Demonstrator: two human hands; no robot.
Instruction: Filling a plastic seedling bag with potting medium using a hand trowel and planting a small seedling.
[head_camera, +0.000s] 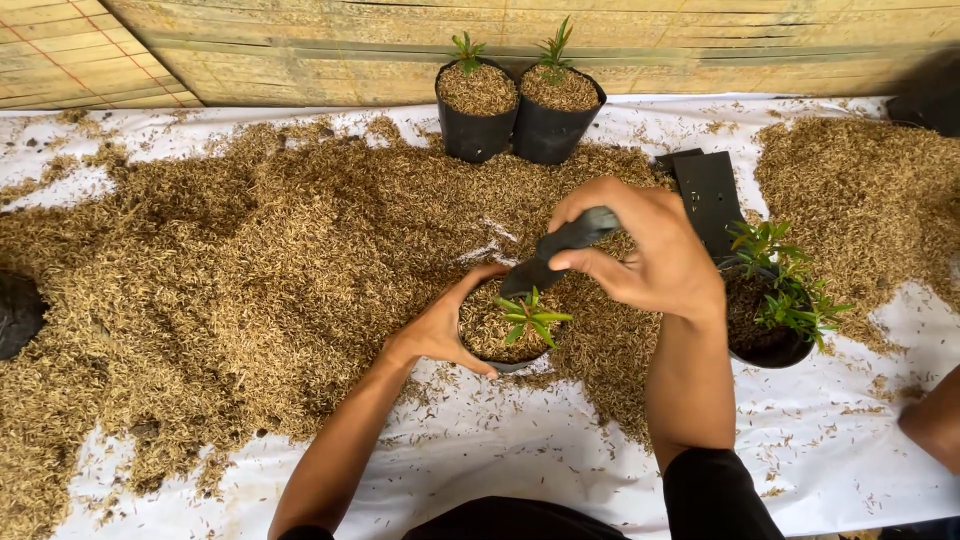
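The small black plastic grow bag (497, 345), filled with brown rice husk and holding a green seedling (530, 318), sits on the white sheet (520, 460) in front of me. My left hand (445, 325) cups its side, fingers curled round the rim. My right hand (640, 245) pinches a dark trowel (555, 255), its tip at the bag's rim. A husk heap (250, 270) spreads around; two filled black bags (515, 110) stand beyond, a bushier potted plant (775, 300) to my right.
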